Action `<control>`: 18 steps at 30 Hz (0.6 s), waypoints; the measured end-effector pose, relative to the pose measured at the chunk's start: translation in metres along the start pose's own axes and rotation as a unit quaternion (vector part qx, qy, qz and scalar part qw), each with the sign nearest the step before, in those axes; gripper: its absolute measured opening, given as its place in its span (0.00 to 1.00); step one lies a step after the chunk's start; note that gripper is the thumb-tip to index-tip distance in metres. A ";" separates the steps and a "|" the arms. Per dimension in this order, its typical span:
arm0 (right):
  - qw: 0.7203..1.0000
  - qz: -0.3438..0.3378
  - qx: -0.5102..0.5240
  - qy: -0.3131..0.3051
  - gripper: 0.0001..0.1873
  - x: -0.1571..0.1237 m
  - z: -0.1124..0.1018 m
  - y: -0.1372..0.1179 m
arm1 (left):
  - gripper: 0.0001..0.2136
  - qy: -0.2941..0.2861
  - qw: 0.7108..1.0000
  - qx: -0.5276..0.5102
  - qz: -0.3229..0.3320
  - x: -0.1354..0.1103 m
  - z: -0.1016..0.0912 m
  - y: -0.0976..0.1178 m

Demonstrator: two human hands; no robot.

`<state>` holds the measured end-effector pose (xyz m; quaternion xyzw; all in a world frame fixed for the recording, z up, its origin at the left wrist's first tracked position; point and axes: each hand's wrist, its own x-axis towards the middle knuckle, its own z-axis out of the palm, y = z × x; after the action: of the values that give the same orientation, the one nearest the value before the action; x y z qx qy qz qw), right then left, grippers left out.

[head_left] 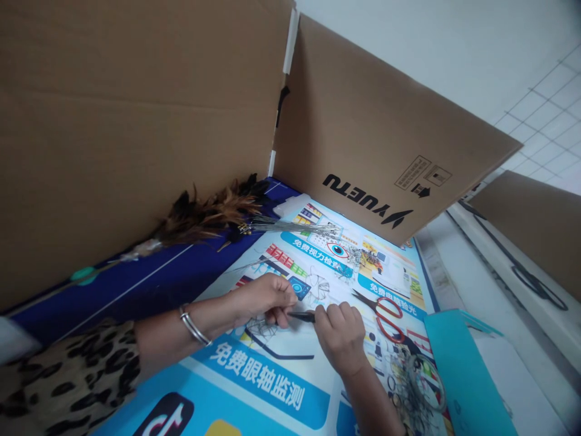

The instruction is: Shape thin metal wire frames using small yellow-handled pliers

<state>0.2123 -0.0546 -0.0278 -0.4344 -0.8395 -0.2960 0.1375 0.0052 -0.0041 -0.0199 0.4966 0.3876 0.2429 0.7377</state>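
Note:
My left hand [263,298] and my right hand [340,333] meet over a printed poster [272,381] that covers the table. Both pinch a small dark slender piece [303,315] between them, which looks like a feather. Thin wires [263,328] lie tangled under my left fingers. My left wrist wears a silver bangle [194,327] and a leopard-print sleeve. Red-handled scissors [384,312] lie just right of my right hand.
A pile of brown and black feathers [213,212] with a bundle of thin wires [295,226] lies at the back. Cardboard walls [372,121] stand around the table. A teal box [463,369] sits at right, beside a heap of small rings and wires [413,381].

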 end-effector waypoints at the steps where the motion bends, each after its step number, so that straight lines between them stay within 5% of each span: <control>1: 1.000 0.002 0.004 -0.009 0.05 0.001 0.000 -0.001 | 0.14 0.005 1.000 0.013 0.006 0.000 0.000 0.000; 18: 0.971 0.090 0.138 -0.175 0.13 0.010 -0.009 -0.010 | 0.10 0.033 0.966 0.234 0.104 0.003 -0.002 -0.001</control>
<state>0.1981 -0.0578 -0.0193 -0.5301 -0.8407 -0.0828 0.0738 0.0051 -0.0010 -0.0222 0.6849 0.4042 0.2367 0.5582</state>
